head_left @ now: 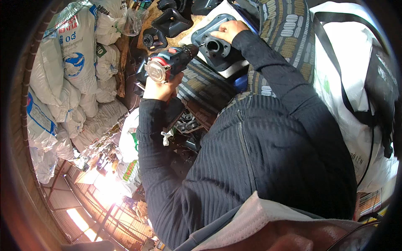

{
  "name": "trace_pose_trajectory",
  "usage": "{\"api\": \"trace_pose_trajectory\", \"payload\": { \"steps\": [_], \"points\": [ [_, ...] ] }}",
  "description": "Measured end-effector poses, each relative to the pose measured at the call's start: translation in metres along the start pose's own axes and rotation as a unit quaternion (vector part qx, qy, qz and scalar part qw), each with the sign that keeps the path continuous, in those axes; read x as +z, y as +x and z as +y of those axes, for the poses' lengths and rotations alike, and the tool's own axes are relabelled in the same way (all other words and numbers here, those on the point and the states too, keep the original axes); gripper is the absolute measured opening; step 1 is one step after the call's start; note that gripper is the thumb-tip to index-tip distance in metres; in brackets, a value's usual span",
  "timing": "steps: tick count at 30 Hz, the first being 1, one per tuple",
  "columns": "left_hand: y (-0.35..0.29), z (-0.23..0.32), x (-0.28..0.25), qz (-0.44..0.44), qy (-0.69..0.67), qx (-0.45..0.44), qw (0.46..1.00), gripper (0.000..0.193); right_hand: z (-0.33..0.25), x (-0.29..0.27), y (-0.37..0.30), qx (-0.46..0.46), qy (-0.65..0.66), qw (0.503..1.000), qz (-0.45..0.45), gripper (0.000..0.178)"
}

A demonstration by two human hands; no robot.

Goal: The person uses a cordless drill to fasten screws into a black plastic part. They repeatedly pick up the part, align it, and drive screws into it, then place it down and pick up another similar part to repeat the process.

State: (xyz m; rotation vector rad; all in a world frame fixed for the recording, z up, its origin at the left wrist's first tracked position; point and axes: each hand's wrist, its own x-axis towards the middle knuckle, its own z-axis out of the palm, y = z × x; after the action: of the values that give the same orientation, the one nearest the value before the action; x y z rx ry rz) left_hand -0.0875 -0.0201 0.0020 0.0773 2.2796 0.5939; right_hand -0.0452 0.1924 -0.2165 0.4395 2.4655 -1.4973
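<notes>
Grasping a dark-blue-and-red power drill (178, 56) in the left hand (165, 88), aiming the bit forward and rightward at a black moulded-plastic flanged housing (224, 52) lying over the lap, round boss up, long axis running forward-left to near-right. Reaching across the housing with the right hand (229, 31); cannot tell whether pinching anything. Bordered at left by white woven-plastic sacks (79, 50) with red and blue lettering.

The drill (176, 58) is dark with red bits and a silvery round end. Right of the drill, the part with holes (226, 56) is black. Farther right of the drill, the trousers (289, 29) are dark with grey and brown stripy blocks. Below the drill, the jacket (289, 154) is black with thin lines. Left of it, the sacks (77, 46) are white with blue and red printing.
</notes>
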Motion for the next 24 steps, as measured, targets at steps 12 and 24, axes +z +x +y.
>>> {"api": "trace_pose_trajectory", "payload": {
  "steps": [12, 24],
  "points": [
    [0.021, -0.011, 0.008, 0.030, 0.173, 0.212, 0.961, 0.029, 0.002, -0.001, -0.007, 0.024, -0.026, 0.999, 0.007, 0.048],
    [0.017, -0.016, 0.012, 0.054, 0.186, 0.155, 0.969, 0.039, -0.004, -0.010, 0.003, 0.025, -0.045, 0.997, -0.064, 0.048]
  ]
}}
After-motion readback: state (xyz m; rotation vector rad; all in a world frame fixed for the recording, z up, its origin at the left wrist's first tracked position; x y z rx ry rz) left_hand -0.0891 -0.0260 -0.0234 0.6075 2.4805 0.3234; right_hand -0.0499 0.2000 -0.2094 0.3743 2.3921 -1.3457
